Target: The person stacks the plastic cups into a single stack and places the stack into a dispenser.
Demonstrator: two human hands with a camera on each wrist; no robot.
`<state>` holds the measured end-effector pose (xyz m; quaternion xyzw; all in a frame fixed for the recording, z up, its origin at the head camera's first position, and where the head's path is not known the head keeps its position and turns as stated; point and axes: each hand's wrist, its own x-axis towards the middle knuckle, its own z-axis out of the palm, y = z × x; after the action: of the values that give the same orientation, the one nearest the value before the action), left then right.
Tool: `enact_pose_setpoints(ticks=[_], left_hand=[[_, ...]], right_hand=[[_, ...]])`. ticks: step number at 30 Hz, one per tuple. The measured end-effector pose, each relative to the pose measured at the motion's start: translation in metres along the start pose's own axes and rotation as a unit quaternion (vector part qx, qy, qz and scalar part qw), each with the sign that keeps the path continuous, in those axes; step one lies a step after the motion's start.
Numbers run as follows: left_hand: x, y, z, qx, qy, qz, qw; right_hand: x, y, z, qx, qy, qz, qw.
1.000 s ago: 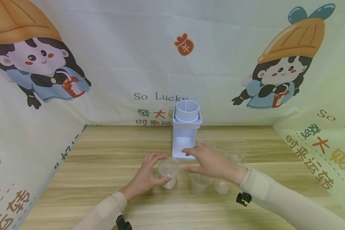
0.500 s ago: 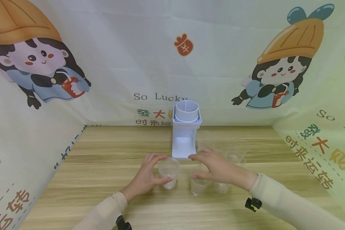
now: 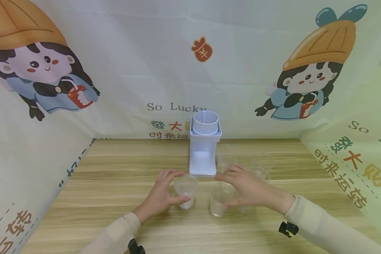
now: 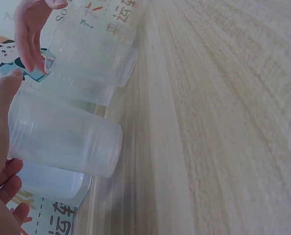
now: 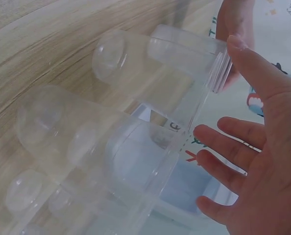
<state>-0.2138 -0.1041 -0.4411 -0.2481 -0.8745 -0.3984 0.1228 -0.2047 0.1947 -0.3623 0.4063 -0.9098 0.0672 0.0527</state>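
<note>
Left hand [image 3: 165,188] holds a translucent plastic cup [image 3: 186,184], thumb on the near side, fingers round the far side. Cup upright, mouth up, narrower toward the base; several close-set lines at its rim in the right wrist view. It sits in front of the white plastic stand [image 3: 195,148], roughly midway between the left and right edges of the worktop [image 3: 130,162].

Right hand [image 3: 252,187] spread wide, thumb well apart from the fingers, about the rim of a clear plastic cup [image 3: 217,206]. This cup upright too, just to the right of the held one, a gap between them. Contact between right hand and cup: cannot tell.

More clear cups [image 3: 227,153] grouped behind and beyond the right hand, toward the worktop's back right corner, partly covered by hand and forearm; see-through walls overlap, count uncertain.

Stand upright near the back edge; round tube [image 3: 206,123] set in its top. Printed cloth [image 3: 130,53] rises behind the back edge. Pale sleeves [image 3: 324,222] on both arms, dark clip [image 3: 289,229] by the right wrist.
</note>
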Motion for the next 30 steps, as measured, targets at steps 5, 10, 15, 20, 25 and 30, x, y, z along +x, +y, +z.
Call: enact_pose_setpoints(ticks=[5,10,15,20,25,30], left_hand=[[0.0002,0.0006,0.0006,-0.003,-0.002,-0.006,1.0],[0.0,0.0018,0.0004,-0.008,-0.001,-0.009,0.9999],[-0.0005,0.0018,0.0002,-0.005,-0.001,-0.01,0.9999],[-0.0011,0.0013,0.0012,-0.003,0.001,-0.007,1.0],[-0.0021,0.0007,0.0026,-0.002,0.008,0.004,1.0],[-0.0024,0.0008,0.0023,-0.001,0.008,0.0,1.0]], right_hand=[[-0.002,-0.0008,0.0003,-0.008,-0.007,0.002,1.0],[-0.0022,-0.0005,0.0012,-0.01,-0.008,-0.002,1.0],[-0.0017,0.0002,0.0031,-0.015,-0.007,-0.008,1.0],[-0.0013,-0.0005,0.0045,-0.016,-0.007,-0.01,1.0],[-0.0006,-0.0011,0.0041,-0.013,-0.008,-0.009,1.0],[0.0016,-0.002,-0.0004,-0.003,-0.008,-0.001,1.0]])
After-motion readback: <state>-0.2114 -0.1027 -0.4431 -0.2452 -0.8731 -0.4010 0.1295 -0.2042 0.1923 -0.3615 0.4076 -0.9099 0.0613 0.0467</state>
